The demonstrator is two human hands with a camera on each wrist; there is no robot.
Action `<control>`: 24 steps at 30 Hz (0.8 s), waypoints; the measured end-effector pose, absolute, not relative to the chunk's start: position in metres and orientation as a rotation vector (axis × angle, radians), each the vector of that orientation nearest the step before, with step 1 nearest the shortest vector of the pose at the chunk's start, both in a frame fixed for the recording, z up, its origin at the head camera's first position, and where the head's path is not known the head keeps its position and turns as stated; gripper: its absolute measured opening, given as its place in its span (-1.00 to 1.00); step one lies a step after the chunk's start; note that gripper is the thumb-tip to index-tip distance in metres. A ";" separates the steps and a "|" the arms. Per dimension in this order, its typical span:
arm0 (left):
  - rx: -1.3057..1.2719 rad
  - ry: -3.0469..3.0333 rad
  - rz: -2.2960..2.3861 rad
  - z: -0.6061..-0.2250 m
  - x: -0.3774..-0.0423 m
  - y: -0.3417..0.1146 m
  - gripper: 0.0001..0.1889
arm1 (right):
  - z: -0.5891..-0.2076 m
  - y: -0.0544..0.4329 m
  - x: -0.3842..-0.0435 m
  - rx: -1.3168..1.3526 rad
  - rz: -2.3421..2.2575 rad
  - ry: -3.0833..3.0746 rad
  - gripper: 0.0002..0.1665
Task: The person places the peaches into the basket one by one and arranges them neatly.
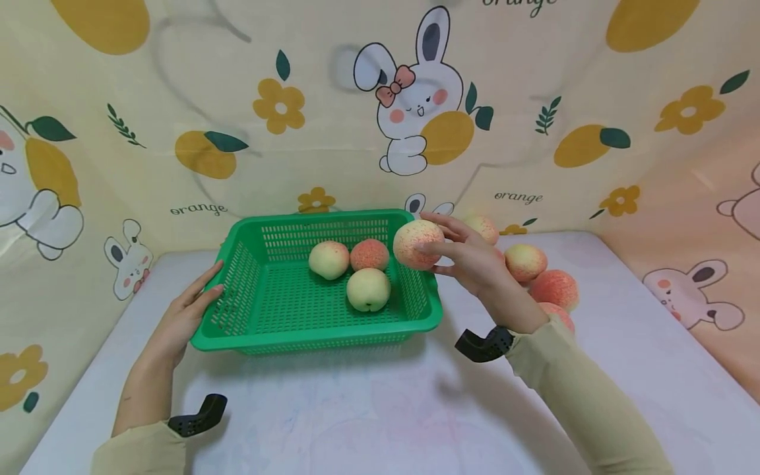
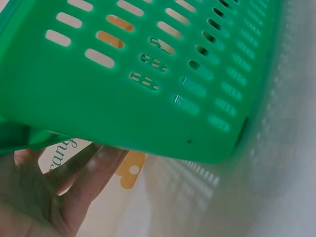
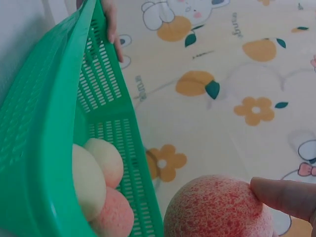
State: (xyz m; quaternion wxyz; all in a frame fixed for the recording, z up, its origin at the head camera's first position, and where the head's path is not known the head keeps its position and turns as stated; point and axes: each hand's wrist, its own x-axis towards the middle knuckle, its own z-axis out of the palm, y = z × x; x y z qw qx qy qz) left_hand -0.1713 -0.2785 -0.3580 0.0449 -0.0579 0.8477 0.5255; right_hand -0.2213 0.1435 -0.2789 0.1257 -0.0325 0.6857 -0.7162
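Note:
A green plastic basket (image 1: 285, 340) with slotted walls stands on the table, and three peaches lie in its right half: a pale one (image 1: 329, 259), a redder one (image 1: 369, 254) and a yellowish one (image 1: 369, 289). My left hand (image 1: 183, 318) grips the basket's left rim, thumb and fingers over the edge; the left wrist view shows the fingers (image 2: 94, 170) under that rim. Over the right rim, my right hand (image 1: 469, 257) holds a speckled peach (image 1: 417, 245) between thumb and fingers. In the right wrist view this peach (image 3: 217, 210) appears beside the basket's opening.
To the right of the basket, partly behind my right hand and forearm, several more peaches lie on the white table (image 1: 380, 409), among them a yellow-red one (image 1: 525, 262) and a red one (image 1: 554, 289). A patterned cloth (image 1: 332, 158) hangs behind the table.

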 end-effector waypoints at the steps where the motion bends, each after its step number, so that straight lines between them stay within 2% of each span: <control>1: -0.175 2.591 1.605 -0.358 -0.171 -0.279 -0.35 | -0.279 0.141 -0.222 -0.106 -2.087 1.992 -0.35; 9: -0.155 2.536 1.685 -0.360 -0.171 -0.278 -0.35 | -0.282 0.122 -0.228 -0.135 -2.067 1.997 -0.28; 24: -0.157 2.517 1.702 -0.360 -0.173 -0.278 -0.36 | -0.289 0.095 -0.237 -0.090 -1.997 2.022 -0.29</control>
